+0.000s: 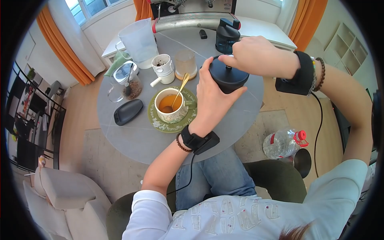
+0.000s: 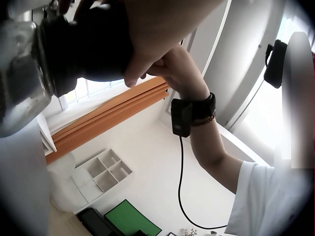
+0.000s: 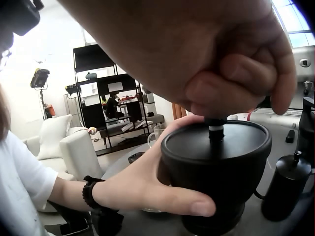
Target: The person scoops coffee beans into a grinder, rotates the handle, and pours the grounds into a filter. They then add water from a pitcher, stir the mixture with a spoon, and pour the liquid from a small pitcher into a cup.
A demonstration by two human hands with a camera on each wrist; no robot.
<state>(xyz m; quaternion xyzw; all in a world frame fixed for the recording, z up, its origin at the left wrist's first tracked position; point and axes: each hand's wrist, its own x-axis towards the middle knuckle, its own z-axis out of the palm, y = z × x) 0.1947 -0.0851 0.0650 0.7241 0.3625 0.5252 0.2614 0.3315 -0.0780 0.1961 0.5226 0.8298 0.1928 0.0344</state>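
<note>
A black grinder (image 3: 211, 172) with a wide round top stands on the grey table, and its clear glass lower part (image 2: 22, 78) shows in the left wrist view. My left hand (image 1: 214, 100) grips its black upper body from the side, thumb and fingers spread around it. Above the lid, my right hand (image 3: 231, 73) has its fingers curled round the knob at the centre; in the head view that hand (image 1: 260, 58) hides most of the knob. Left of my left hand, a cup of amber liquid (image 1: 170, 100) with a gold spoon rests on a green saucer (image 1: 160, 127).
Further left are a clear pitcher (image 1: 138, 42), a white cup (image 1: 163, 66), a glass (image 1: 185, 64), a jar of brown bits (image 1: 132, 89) and a black oval object (image 1: 128, 112). Behind the grinder stands a black kettle (image 1: 227, 38); an espresso machine (image 1: 196, 22) is beyond.
</note>
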